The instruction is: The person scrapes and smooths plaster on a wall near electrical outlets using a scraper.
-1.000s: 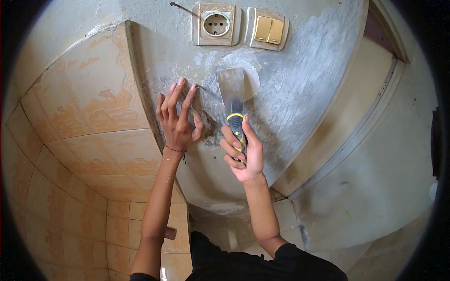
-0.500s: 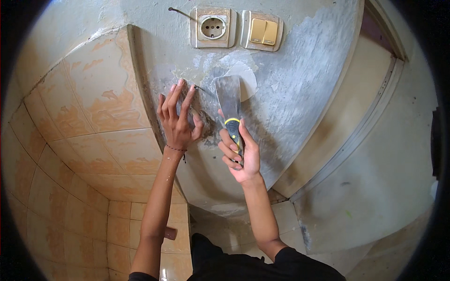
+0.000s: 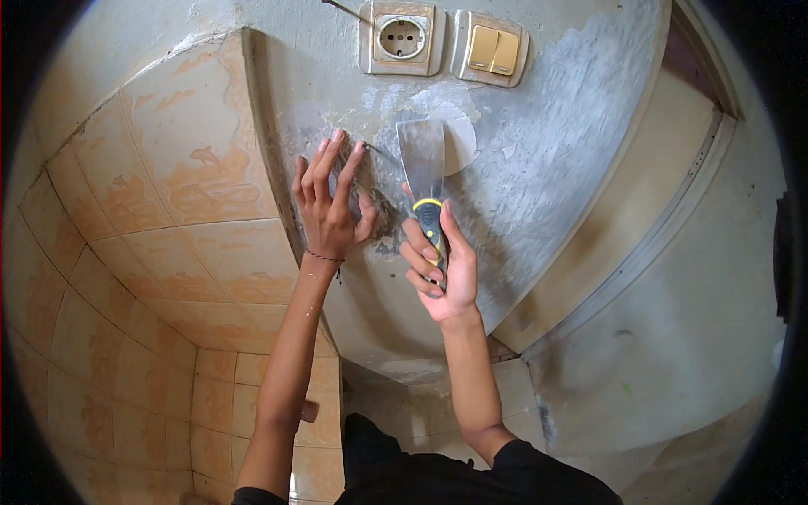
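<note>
My right hand [image 3: 443, 263] is wrapped round the dark handle, trimmed in yellow, of a putty knife [image 3: 423, 158]. The knife's wide metal blade points up at the wall, beside a pale smooth patch [image 3: 459, 145]. My left hand [image 3: 331, 202] rests with spread fingers against the rough grey wall [image 3: 530, 135], to the left of the blade. A thin dark nail [image 3: 380, 152] sticks out near its fingertips. Whether the blade touches the wall I cannot tell.
A power socket [image 3: 401, 39] and a double light switch [image 3: 492, 49] sit on the wall above my hands. Patterned orange tiles [image 3: 194, 143] with a raised edge run along the left. A door frame [image 3: 673, 185] stands at the right.
The wall fixtures have shifted slightly up and right in the view, and both hands with them. My left hand stays spread on the wall; my right still grips the putty knife.
</note>
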Available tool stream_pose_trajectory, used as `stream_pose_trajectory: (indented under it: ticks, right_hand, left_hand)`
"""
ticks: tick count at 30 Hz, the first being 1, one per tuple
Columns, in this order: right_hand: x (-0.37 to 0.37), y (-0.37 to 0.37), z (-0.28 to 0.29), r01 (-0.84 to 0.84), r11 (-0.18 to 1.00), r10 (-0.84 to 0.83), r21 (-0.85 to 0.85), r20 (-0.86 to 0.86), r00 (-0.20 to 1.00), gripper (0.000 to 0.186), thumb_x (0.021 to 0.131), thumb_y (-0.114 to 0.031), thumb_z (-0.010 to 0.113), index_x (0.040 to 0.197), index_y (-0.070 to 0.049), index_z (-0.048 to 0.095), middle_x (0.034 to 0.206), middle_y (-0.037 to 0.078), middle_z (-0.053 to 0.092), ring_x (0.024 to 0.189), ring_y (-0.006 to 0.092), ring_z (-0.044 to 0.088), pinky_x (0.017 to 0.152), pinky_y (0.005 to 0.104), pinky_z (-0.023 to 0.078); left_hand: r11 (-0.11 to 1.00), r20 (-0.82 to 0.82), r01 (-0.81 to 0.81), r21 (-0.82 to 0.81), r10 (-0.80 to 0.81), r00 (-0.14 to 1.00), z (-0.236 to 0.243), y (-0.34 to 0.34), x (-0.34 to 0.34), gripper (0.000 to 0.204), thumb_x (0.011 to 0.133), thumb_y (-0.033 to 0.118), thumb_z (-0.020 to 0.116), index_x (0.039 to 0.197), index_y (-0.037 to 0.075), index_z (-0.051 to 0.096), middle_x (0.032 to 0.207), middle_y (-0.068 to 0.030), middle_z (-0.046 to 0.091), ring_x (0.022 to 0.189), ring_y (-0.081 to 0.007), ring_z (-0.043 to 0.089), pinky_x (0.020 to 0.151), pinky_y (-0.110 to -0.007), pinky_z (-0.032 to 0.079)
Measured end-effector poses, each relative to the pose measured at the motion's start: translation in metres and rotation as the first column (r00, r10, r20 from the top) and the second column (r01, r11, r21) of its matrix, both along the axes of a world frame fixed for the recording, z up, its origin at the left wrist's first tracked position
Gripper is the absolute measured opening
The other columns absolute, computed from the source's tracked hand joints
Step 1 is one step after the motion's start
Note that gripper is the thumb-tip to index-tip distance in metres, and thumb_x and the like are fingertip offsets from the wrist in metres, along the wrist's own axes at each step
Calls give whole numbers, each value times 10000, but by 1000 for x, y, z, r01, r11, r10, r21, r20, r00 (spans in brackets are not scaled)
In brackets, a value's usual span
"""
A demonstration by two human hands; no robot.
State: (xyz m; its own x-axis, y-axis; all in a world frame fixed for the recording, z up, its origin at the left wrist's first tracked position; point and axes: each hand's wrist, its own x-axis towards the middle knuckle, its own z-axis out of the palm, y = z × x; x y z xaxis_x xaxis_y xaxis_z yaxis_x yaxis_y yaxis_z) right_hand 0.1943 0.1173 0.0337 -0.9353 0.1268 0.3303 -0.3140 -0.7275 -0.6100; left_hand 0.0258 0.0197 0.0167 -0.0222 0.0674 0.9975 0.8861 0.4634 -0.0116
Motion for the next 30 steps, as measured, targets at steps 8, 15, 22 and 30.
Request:
stream_pose_trajectory:
  ticks: [8, 15, 22, 30]
  right_hand:
    - [2, 0, -13, 20, 1000, -21, 15, 32, 999, 540, 1091, -462, 369, 1450, -64, 433, 678, -36, 343, 463, 33, 262, 342, 184, 219]
    - [3, -1, -3, 9, 999, -9, 38, 5, 1000, 518, 1092, -454, 371, 1421, -63, 456, 677, -33, 353, 460, 33, 265, 343, 181, 219]
    - [8, 3, -12, 4, 1000, -5, 16, 35, 999, 522, 1093, -436, 381, 1444, -54, 440, 681, -29, 355, 460, 35, 267, 343, 184, 220]
    - [12, 2, -23, 31, 999, -32, 15, 63, 998, 539, 1094, -444, 369, 1452, -46, 434, 682, -29, 357, 462, 38, 272, 349, 187, 225]
  left_hand:
    - [1000, 2, 3, -1, -3, 1000, 0, 1, 1, 621, 793, 238, 565, 1410, 171, 585, 1508, -77, 493, 1390, -245, 430, 1206, -462, 230]
    - [999, 3, -17, -34, 17, 1000, -2, -2, -2, 599, 818, 252, 540, 1406, 143, 575, 1525, -127, 461, 1418, -289, 416, 1199, -498, 226]
    - [999, -1, -11, -33, 11, 1000, -1, -1, -1, 599, 815, 243, 540, 1404, 143, 576, 1519, -127, 467, 1415, -286, 419, 1198, -498, 228]
    - [1000, 0, -2, -24, 2, 1000, -1, 0, -1, 616, 799, 241, 541, 1406, 144, 576, 1525, -125, 460, 1418, -292, 415, 1202, -499, 226]
